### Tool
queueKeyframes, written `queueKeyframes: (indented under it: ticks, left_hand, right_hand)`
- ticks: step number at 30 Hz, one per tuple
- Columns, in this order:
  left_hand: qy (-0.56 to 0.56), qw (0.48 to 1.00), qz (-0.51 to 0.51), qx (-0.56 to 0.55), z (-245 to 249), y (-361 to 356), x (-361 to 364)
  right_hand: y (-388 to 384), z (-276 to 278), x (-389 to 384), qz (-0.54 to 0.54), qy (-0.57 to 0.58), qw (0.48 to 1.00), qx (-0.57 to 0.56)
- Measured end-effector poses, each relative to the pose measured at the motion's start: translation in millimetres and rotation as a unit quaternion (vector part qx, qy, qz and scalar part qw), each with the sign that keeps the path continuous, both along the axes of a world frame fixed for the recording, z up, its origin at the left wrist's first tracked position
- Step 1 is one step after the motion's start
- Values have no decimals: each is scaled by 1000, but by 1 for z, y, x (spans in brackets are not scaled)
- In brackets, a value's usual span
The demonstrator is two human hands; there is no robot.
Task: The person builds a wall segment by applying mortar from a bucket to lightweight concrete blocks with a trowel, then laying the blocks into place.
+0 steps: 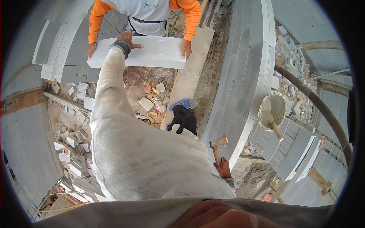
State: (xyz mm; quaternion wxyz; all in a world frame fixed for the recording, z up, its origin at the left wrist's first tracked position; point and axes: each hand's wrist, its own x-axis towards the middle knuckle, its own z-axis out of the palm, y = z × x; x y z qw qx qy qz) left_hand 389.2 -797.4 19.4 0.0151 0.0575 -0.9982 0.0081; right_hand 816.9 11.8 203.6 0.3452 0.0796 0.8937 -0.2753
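Two people meet at a long white rectangular masonry block (156, 53), held level near the top of the view above a floor strewn with broken pale block pieces (76, 152). The person's left hand (127, 38), at the end of a light grey sleeve, lies on the block's far edge near its left end. Its grip is loose, the fingers spread flat on the surface rather than wrapped round it. A co-worker in orange sleeves holds the same block from the other side, one hand (91, 49) at the left end and the other hand (186, 48) at the right end.

The person's right hand (222, 168), low and to the right of the body, has its grip closed tight on a wooden-handled steel hammer (219, 143), with the head towards the top of the picture. A foot in a black sock and blue sandal (183, 114) stands on a long pale wooden plank (188, 79) beside a curved grey block wall (247, 68). Beyond the wall sits a round white bucket of mortar (284, 99) with a wooden-handled trowel (273, 123) in it.
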Motion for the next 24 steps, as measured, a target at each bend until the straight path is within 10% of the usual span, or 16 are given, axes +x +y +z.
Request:
queueKeyframes:
  ticks: [3, 9, 12, 15, 19, 24]
  left_hand:
    - [-288, 922, 147, 213, 101, 71, -47]
    - [-192, 976, 28, 97, 33, 101, -74]
    - [-216, 938, -219, 159, 45, 177, -99]
    - [-350, 714, -544, 268, 51, 294, -165]
    - [-484, 356, -733, 319, 54, 435, -233]
    - [-486, 245, -756, 362, 70, 486, -233]
  right_hand:
    - [-2, 2, 2, -55, -107, 993, -7]
    - [-14, -8, -4, -178, -203, 961, -66]
    - [-29, -35, -26, -256, -271, 918, -135]
    - [-81, -44, -109, -322, -270, 876, -239]
    - [-139, -75, -207, -327, -321, 817, -352]
    - [-225, -89, -270, -398, -218, 712, -536]
